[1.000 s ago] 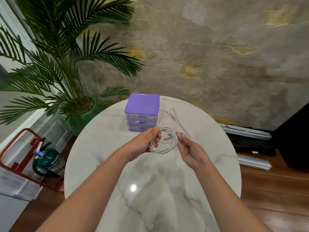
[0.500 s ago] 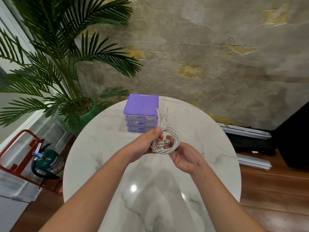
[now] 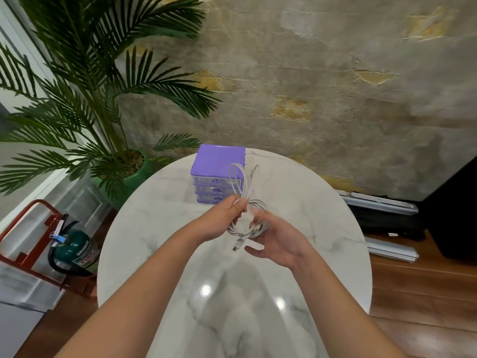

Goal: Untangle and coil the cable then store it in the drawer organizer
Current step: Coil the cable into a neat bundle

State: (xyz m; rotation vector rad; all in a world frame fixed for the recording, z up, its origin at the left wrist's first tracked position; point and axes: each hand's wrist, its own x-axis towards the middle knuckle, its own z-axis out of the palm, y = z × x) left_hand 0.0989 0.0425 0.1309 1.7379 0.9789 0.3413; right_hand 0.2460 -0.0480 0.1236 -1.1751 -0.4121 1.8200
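A white cable (image 3: 247, 200) is bunched into loose loops above the round marble table (image 3: 322, 228). My left hand (image 3: 224, 218) pinches the bundle near its top, and long loops stick up from that grip in front of the organizer. My right hand (image 3: 276, 239) lies palm up under the lower loops, with its fingers curled round them. A plug end (image 3: 238, 246) hangs below the bundle. The purple drawer organizer (image 3: 218, 171) stands at the table's far side with all three clear drawers closed.
A potted palm (image 3: 124, 161) stands left of the table. A green fire extinguisher (image 3: 74, 250) in a red stand sits on the floor at the left. Black and grey gear (image 3: 382, 210) lies on the wooden floor at the right, against the wall.
The free loops have swung upward and now stand tall in front of the organizer. My right hand has dropped lower under the coil, and a plug end now dangles beneath it.
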